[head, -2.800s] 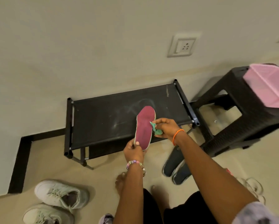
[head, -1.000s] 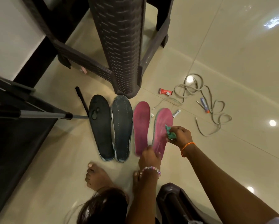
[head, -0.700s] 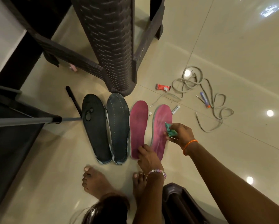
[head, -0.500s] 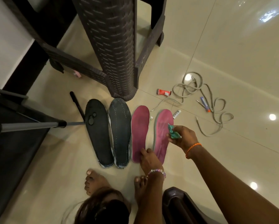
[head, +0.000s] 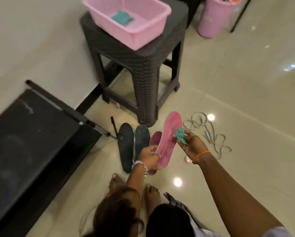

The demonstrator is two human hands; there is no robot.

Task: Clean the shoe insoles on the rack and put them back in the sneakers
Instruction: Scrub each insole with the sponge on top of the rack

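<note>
Head view, left hand: the left hand (head: 149, 157) grips the heel end of a pink insole (head: 169, 139), fingers curled round its edge, holding it up off the floor with the toe pointing away.
Head view, right hand: the right hand (head: 191, 144) pinches a crumpled green cloth (head: 180, 135) between thumb and fingers, the cloth touching the insole's right edge near the middle.
Other insoles: a second pink insole (head: 154, 139) lies flat on the tiles, partly hidden behind the lifted one; just left of it two black insoles (head: 126, 146) lie side by side.
Rack: the black shoe rack (head: 32, 134) sits at the left, blurred.
Stool: a dark woven stool (head: 143, 71) stands beyond the insoles, carrying a pink basket (head: 150, 26) with a green cloth pad (head: 122, 17) inside.
Floor: grey laces (head: 211, 134) lie tangled to the right.
</note>
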